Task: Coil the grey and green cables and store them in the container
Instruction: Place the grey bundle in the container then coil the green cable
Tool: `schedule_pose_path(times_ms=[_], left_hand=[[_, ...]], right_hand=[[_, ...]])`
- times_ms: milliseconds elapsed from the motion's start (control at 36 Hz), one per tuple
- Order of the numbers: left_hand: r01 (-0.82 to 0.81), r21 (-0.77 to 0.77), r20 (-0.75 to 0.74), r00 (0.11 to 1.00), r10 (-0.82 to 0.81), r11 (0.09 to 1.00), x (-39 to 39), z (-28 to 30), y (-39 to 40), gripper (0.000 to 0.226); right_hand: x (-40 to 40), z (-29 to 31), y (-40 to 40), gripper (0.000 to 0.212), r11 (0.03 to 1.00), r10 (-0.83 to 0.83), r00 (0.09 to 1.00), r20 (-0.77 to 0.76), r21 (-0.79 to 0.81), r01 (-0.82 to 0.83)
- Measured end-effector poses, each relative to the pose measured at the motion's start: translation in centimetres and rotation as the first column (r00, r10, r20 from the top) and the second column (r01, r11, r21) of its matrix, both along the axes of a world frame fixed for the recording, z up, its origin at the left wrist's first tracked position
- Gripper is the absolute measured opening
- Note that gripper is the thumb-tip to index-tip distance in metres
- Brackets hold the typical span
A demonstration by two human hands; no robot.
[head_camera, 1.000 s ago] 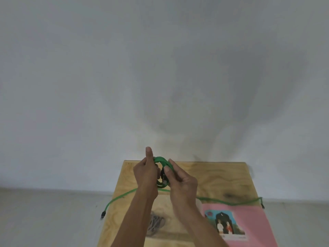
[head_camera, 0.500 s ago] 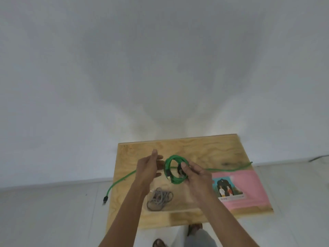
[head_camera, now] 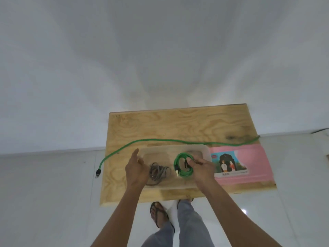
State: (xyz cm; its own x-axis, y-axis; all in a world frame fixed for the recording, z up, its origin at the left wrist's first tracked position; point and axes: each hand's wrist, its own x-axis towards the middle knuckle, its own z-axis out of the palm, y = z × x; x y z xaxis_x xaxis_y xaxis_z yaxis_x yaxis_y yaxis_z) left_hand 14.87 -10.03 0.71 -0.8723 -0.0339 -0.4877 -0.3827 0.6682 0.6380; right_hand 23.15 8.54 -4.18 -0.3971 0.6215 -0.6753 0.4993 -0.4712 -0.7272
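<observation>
My right hand (head_camera: 202, 165) pinches a coiled green cable (head_camera: 179, 166) over the right half of a clear plastic container (head_camera: 178, 148) on the wooden table. A coiled grey cable (head_camera: 158, 172) lies in the container's left half. My left hand (head_camera: 136, 167) hovers beside the grey coil, fingers relaxed and holding nothing. A second green cable (head_camera: 160, 140) lies uncoiled across the table behind the container, its black plug (head_camera: 98, 172) hanging off the left edge.
A pink booklet (head_camera: 249, 166) with a picture lies on the table right of the container. The wooden table (head_camera: 178, 125) stands against a white wall. My legs and a sandalled foot (head_camera: 158, 214) show below the front edge.
The view has tilted down. My left hand has let go of the green coil and moved left. My right hand has lowered the coil toward the container.
</observation>
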Motion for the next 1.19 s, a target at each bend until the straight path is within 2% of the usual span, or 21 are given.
schedule_pose_path(times_ms=[111,250,333,472,778,861,1028,1194], left_hand=[[0.003,-0.002,-0.003,1.0,-0.003,1.0,0.3,0.4,0.0,0.053],[-0.01,-0.009,0.017,1.0,0.01,1.0,0.1,0.6,0.1,0.058],[-0.017,-0.011,0.018,1.0,0.017,1.0,0.0,0.5,-0.1,0.055],[-0.039,-0.016,0.025,0.999,0.039,0.999,-0.2,0.3,-0.1,0.053],[-0.035,-0.002,0.045,0.998,0.035,0.999,-0.1,1.3,0.3,0.058],[-0.038,-0.007,0.042,0.998,0.038,0.999,-0.1,1.4,0.3,0.06],[-0.051,-0.05,0.023,0.998,0.052,0.997,-0.2,1.4,0.2,0.061],[-0.095,-0.065,0.01,0.995,0.096,0.993,-0.3,1.2,0.2,0.064]], right_hand=[[-0.9,-1.3,0.0,0.032,0.999,0.039,0.999,0.031,-0.016,-0.039],[-1.6,-1.7,-0.4,0.027,0.996,0.023,1.0,0.0,-0.084,-0.023],[-1.5,-1.9,-0.8,0.023,0.998,0.059,0.998,0.023,-0.029,-0.059],[-1.5,-1.0,-0.7,0.022,0.963,0.22,0.971,0.092,0.136,-0.231],[-0.9,-0.4,0.0,0.028,0.885,0.412,0.888,0.203,0.142,-0.443],[-0.7,-0.1,-0.1,0.028,0.832,0.482,0.836,0.261,0.161,-0.53],[-1.2,0.7,-1.0,0.03,0.672,0.594,0.671,0.444,0.185,-0.717],[-0.9,0.9,-1.6,0.028,0.627,0.609,0.603,0.516,0.152,-0.764]])
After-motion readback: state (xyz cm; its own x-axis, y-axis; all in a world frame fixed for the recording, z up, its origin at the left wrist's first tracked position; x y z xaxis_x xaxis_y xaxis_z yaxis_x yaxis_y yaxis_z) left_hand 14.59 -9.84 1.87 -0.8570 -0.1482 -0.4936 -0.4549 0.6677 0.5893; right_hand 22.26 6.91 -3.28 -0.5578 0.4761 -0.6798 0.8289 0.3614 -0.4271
